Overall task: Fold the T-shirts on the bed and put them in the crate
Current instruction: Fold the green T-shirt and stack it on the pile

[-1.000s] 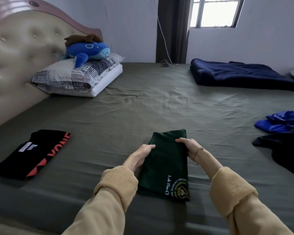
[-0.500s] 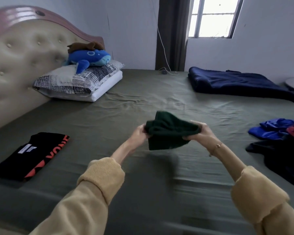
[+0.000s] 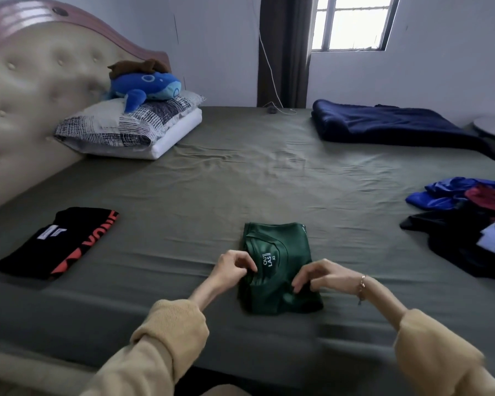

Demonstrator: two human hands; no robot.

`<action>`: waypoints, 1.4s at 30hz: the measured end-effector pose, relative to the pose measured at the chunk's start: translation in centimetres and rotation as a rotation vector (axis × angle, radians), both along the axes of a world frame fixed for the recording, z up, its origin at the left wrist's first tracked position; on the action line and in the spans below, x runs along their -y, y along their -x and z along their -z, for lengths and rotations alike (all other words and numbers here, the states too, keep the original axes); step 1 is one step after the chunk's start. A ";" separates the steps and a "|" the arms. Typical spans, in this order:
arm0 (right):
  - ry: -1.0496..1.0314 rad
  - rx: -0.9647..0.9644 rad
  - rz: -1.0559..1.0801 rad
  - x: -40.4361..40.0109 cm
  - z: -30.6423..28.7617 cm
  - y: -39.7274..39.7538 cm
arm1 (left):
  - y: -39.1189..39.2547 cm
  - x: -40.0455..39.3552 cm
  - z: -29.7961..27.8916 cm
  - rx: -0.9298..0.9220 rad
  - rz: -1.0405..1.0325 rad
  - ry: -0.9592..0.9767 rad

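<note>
Green T-shirt (image 3: 277, 267) lies folded into a small rectangle on the olive bed sheet (image 3: 212, 201), close to the near edge of the bed; I can read a white printed neck label facing up inside its collar. From the head view, my left hand (image 3: 233, 267) sits at the shirt's left edge with the fingers curled and pinching the cloth beside the collar. My right hand (image 3: 317, 274) is over the shirt's near right part, fingers bent down and pinching a fold of the green fabric; a thin bracelet (image 3: 361, 287) hangs on that wrist. Both arms wear tan knit sleeves (image 3: 172, 330).

Well to the left of the green T-shirt lies a folded black T-shirt (image 3: 55, 242) with red lettering and a white tag, flat on the sheet. Well to the right of the green T-shirt is a loose heap of unfolded clothes (image 3: 469, 224) in blue, dark red, black and pale blue. Far behind the green T-shirt on the left, a blue plush toy (image 3: 146, 87) rests on a patterned pillow (image 3: 126, 124) against the padded headboard (image 3: 35, 95). Far behind it on the right lies a folded navy blanket (image 3: 389, 124), under the window (image 3: 352, 22). I cannot see any crate in this view
</note>
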State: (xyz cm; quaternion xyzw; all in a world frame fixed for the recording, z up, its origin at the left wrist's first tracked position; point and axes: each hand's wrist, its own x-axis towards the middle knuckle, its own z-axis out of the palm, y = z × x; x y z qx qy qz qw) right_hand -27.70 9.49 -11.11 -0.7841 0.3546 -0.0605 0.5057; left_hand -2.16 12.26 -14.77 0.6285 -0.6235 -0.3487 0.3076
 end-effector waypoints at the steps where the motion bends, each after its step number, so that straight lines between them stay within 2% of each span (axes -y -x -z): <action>1: -0.037 0.047 0.056 0.1 -0.1 0.0 | 0.3 0.1 0.2 0.004 -0.095 -0.011; 4: -0.023 0.082 0.399 1.0 0.8 -0.2 | 1.3 0.2 0.5 -0.092 -0.292 -0.192; 6: 0.103 -0.061 0.641 1.8 1.5 -0.3 | 1.2 1.0 1.2 -0.207 -0.326 -0.310; 7: 0.103 -0.122 0.714 1.9 1.7 -0.4 | 0.9 2.1 2.5 -0.226 -0.329 -0.324; 9: -0.062 -0.158 0.767 2.1 2.1 -0.7 | 1.2 2.8 3.2 -0.211 -0.319 -0.354; 11: -0.187 -0.118 0.785 2.2 2.4 -1.1 | 2.4 1.5 0.7 -0.194 -0.305 -0.397; 13: -0.152 -0.122 0.778 2.6 3.0 -1.5 | 3.4 1.5 -0.2 -0.152 -0.347 -0.365; 16: -0.064 -0.166 0.793 3.5 3.6 -2.1 | 4.1 2.8 -0.5 0.023 -0.485 -0.233; 22: -0.011 -0.274 0.820 5.7 4.5 -2.5 | 3.9 5.7 -1.1 -0.020 -0.525 -0.182; 27: -0.004 -0.337 0.807 7.0 5.0 -2.4 | 3.6 8.1 -0.4 0.215 -0.548 -0.169; 31: 0.006 -0.364 0.784 7.6 5.5 -2.2 | 3.7 9.6 -0.2 0.141 -0.587 -0.144; 37: 0.062 -0.393 0.786 7.5 5.8 -2.3 | 3.7 10.9 -0.4 0.059 -0.540 -0.068; 42: 0.035 -0.375 0.793 7.2 5.4 -2.8 | 4.1 10.3 -0.3 0.021 -0.656 -0.112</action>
